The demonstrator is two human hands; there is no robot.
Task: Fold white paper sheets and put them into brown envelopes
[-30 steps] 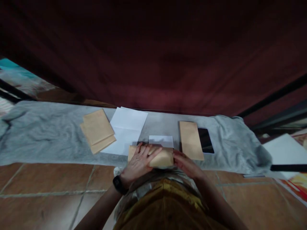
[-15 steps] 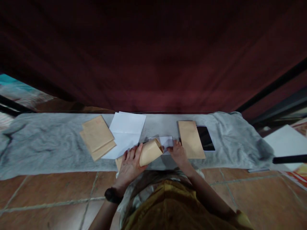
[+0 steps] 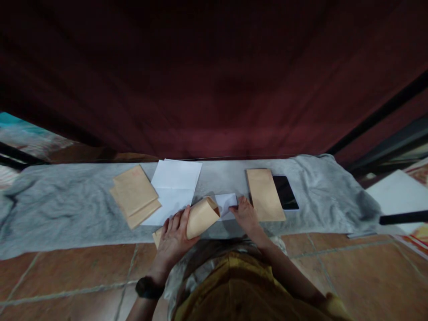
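1. Curling over the envelope (image 3: 202,217), the left hand (image 3: 175,234) has its grip closed round the middle, fingers across the top and thumb along the near side. The envelope is bowed, so its mouth gapes.

2. The envelope's long axis runs slantwise, from its low left end, partly hidden under the hand, up to the mouth at right. That mouth faces right and looks toward the slip (image 3: 226,203).

3. The slip lies on the cloth (image 3: 83,200), just beyond and to the right of the mouth, its long axis running roughly left to right. Its left end passes behind the envelope in view; whether any of it sits inside, I cannot tell.

4. Nearer to the slip is the right hand (image 3: 245,217), fingertips and thumb at its right edge. Its grip looks like a pinch, but I cannot tell whether it has truly closed on the paper.

5. The relation that counts seems to be the angle between the two: the slip lies nearly level across the view, while the envelope tilts, so their axes do not quite line up.
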